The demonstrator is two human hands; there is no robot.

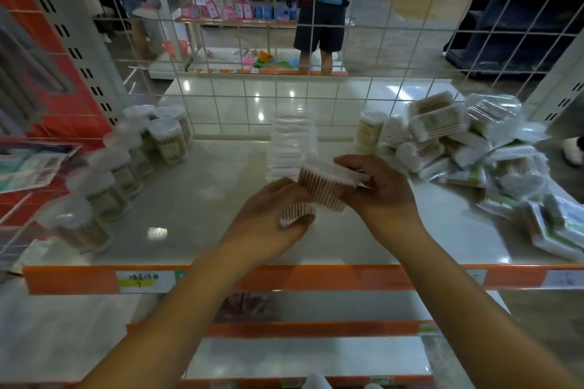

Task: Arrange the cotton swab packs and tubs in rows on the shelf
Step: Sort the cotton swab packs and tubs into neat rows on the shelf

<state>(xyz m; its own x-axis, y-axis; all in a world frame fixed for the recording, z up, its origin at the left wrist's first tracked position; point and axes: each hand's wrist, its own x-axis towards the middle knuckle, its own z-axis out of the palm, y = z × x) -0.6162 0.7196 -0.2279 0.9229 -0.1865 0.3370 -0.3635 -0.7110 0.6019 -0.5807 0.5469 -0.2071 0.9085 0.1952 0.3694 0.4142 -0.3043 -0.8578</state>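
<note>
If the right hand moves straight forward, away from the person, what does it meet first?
Probably the row of clear packs standing just beyond the swab pack that the right hand holds. Depth is unclear, so it may pass just right of them toward the wire grid.

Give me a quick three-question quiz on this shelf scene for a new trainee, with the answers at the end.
1. True or false: both hands hold swab packs.
2. Which side of the shelf holds the row of tubs: A left, B right, C middle?
3. What lies on the shelf's right end?

Key:
1. True: the left hand grips one pack, the right hand another.
2. A.
3. An unsorted pile of packs.
</note>
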